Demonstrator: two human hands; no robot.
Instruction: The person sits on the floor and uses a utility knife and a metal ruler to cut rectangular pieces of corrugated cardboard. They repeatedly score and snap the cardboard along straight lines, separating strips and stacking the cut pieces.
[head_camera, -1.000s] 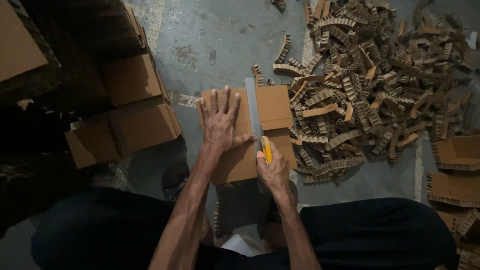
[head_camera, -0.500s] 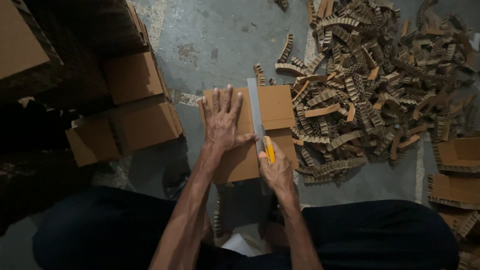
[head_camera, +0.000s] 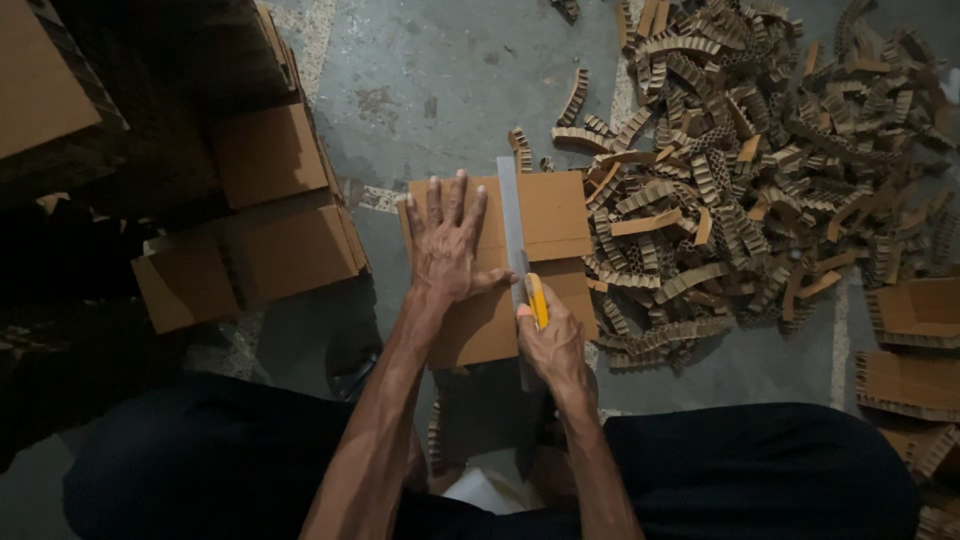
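Your left hand (head_camera: 446, 240): spread flat, pinning cardboard sheet (head_camera: 490, 330) and ruler (head_camera: 512, 225) steady. Right hand (head_camera: 553, 345): gripping yellow knife (head_camera: 537, 298) against ruler's edge.

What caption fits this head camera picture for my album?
Left hand presses a metal ruler onto a cardboard sheet while right hand grips a yellow knife.

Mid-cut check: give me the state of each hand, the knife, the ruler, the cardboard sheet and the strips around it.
left hand: flat, fingers spread, pressing on the sheet beside the ruler
right hand: gripping the knife
yellow knife: held against the ruler's right edge
metal ruler: lying lengthwise across the sheet
cardboard sheet: flat on the floor
cut strips: piled loose at the right
cardboard stacks: at the left
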